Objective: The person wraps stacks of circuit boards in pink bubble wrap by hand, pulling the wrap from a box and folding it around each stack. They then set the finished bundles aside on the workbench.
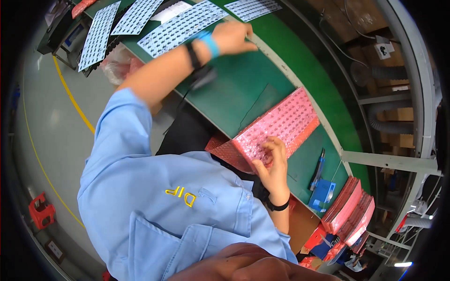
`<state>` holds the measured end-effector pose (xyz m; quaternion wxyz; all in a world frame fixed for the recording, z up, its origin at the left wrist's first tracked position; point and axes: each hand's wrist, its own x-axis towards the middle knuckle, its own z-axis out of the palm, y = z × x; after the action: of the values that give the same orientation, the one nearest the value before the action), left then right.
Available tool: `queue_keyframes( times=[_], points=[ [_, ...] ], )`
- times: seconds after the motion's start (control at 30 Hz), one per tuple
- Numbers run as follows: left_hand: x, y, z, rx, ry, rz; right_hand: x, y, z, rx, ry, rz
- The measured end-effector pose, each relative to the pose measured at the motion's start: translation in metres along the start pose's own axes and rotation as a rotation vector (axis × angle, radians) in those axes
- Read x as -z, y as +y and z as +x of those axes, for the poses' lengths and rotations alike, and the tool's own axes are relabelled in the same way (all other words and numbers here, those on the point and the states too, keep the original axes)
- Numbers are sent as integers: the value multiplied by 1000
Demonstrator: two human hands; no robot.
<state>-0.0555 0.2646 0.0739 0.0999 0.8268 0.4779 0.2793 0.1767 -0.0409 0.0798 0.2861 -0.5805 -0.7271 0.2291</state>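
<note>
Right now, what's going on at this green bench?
A person in a blue shirt is working at a green table. The right hand rests on a pink bubble sheet lying at the table's near edge. The left hand is stretched far out, touching the table's far rail beside a blue-and-white patterned sheet. Whether either hand has a grip on anything is unclear.

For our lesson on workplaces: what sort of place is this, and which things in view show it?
Probably a factory assembly bench: a long green work surface, grey trays of small parts laid in a row, and stacked pink bubble-wrap sheets under the right hand.
</note>
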Motion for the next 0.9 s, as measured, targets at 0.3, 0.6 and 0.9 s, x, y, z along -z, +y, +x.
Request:
queue_keyframes(
  times=[0.3, 0.6, 0.9],
  points=[
    [-96, -92, 145, 470, -97, 451, 11, 7, -30, -60, 74, 207],
    [18, 62, 42, 122, -200, -313, 89, 60, -5, -277, 354, 840],
    [13, 159, -183, -319, 79, -249, 124, 150, 122, -354, 545, 931]
  ],
)
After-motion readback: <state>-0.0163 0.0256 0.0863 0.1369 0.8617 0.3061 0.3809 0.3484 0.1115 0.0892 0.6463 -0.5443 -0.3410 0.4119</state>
